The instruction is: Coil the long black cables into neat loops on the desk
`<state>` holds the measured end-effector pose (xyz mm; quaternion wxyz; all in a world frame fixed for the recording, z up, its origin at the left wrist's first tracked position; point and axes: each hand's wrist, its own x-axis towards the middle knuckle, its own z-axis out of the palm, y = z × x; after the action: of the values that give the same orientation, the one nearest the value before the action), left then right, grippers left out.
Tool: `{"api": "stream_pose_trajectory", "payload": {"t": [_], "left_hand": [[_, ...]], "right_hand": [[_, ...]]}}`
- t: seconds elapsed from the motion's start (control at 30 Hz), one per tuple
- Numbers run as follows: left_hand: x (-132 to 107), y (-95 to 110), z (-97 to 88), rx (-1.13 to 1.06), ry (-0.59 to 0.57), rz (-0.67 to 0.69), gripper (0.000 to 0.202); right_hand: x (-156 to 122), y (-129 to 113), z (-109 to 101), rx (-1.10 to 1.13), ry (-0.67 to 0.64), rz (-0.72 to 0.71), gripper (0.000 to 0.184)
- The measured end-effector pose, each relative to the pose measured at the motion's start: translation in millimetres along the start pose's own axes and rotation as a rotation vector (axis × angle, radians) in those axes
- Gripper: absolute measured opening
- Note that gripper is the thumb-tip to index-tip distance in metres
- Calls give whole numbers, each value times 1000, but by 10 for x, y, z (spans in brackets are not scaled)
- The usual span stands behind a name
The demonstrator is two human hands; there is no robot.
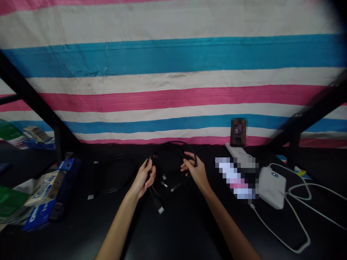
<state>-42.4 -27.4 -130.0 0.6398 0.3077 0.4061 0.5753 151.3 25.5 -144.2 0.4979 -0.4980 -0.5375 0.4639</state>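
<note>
Both hands hold a coiled black cable [173,143] between them, just above the dark table. My left hand [144,177] is closed around the left side of the loop. From below it hangs a cable end with a silver plug [161,209]. My right hand [195,169] pinches the right side of the loop, fingers bent inward. Another plug end [173,188] shows under the coil, close to small silver connectors [164,182]; which cable they belong to I cannot tell. Left of my left hand, a second coiled black cable [111,190] lies on the table.
Snack packages [45,191] lie at the left. At the right are a white power bank [272,187] with white cables [300,216], a lit, blurred phone-like screen [234,178] and a white power strip [238,153]. Black frame bars [35,97] slant beside the striped sheet [173,57].
</note>
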Motion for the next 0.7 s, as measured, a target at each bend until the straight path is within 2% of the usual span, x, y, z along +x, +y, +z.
{"api": "stream_pose_trajectory", "payload": {"t": [0.07,0.1,0.17,0.23,0.4,0.53,0.6,0.7], "left_hand": [[-22,24,-10,73,-46,-53,35],[-28,28,-11,108,-55,-68,36],[-32,21,-8,174,-55,-83,38],[-21,-1,-5,244,-40,-84,38],[33,-76,-26,446,37,-43,41],[57,-131,-67,614,111,40,48],[53,-139,-86,686,149,89,52],[32,-129,-101,755,191,127,36]], "right_hand": [[9,-12,-44,-56,46,-30,72],[13,-8,-62,-132,60,-80,76],[21,20,-87,-316,86,-201,69],[32,58,-95,-445,99,-259,58],[21,102,-63,-499,60,-228,34],[-36,102,-10,-527,-142,-170,23],[-56,107,12,-548,-190,-163,21],[-68,99,32,-602,-163,-230,17]]}}
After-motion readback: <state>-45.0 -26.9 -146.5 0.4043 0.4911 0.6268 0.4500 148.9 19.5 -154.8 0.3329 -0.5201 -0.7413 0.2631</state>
